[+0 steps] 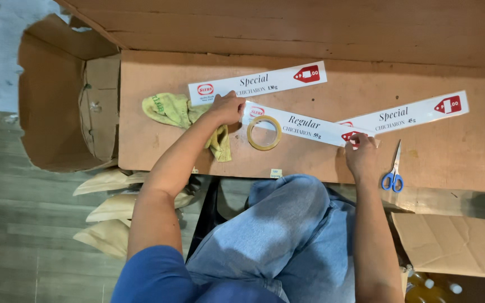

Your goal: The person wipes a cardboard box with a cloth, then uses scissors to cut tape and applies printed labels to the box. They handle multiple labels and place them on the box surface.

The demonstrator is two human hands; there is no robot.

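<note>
On a brown board (pixel 310 163) across the lap: left hand (pixel 227 108) pressed flat, fingers curled, on one end of a long white label strip (pixel 304 124); right hand (pixel 360 154) pinched shut on its other end. Tape roll (pixel 264 133) resting on the strip, blue scissors (pixel 393 171) just right, yellow rag (pixel 175 109) left.

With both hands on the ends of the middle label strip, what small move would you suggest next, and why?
Probably lift the right hand and reach for the tape roll, keeping the left hand pressing. The middle strip lies flat on the cardboard, and the roll rests on it.
</note>
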